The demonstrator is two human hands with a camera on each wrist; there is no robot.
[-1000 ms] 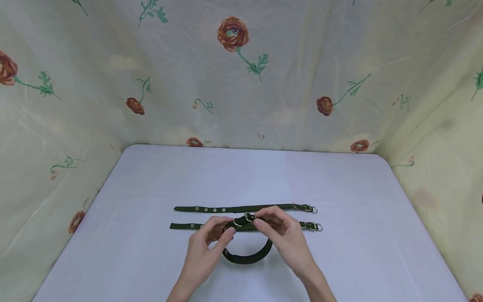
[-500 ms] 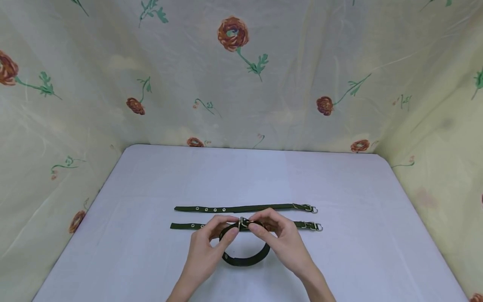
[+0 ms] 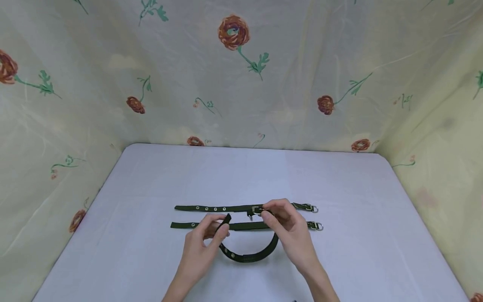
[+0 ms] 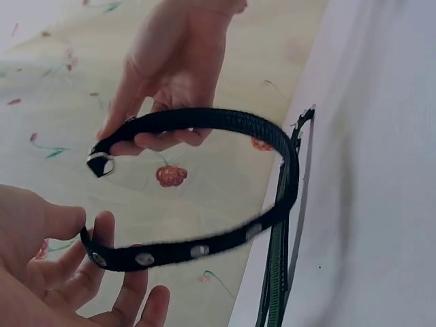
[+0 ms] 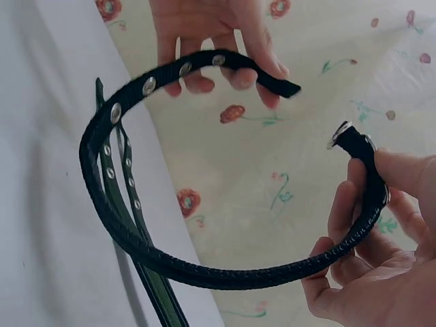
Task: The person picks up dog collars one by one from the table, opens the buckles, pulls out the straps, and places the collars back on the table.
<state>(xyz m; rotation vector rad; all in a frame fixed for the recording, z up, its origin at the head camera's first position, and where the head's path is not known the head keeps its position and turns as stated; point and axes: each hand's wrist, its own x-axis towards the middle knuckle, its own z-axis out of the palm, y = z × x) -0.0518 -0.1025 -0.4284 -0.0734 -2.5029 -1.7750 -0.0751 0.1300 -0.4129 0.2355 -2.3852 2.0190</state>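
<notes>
A dark collar strap (image 3: pixel 250 257) hangs in an open loop between both hands, above the table. My left hand (image 3: pixel 201 247) pinches its tip end, where metal eyelets (image 4: pixel 145 259) run along the band. At the other end, my right hand (image 3: pixel 292 235) pinches the strap just behind the metal buckle (image 3: pixel 256 209). The right wrist view shows the strap's tip (image 5: pixel 289 89) and the buckle end apart, with a gap between them. The stitched middle of the band curves down toward the person.
Two similar green collars lie flat on the white table (image 3: pixel 151 180), one behind the other. The far collar (image 3: pixel 241 208) and the near collar (image 3: pixel 249 226) both have their ring ends to the right. Flower-patterned sheeting (image 3: pixel 286 63) encloses the back and sides.
The hands have moved apart, left hand leftward and right hand to the right and up. The strap's tip has come out of the buckle, and the closed loop has opened.
</notes>
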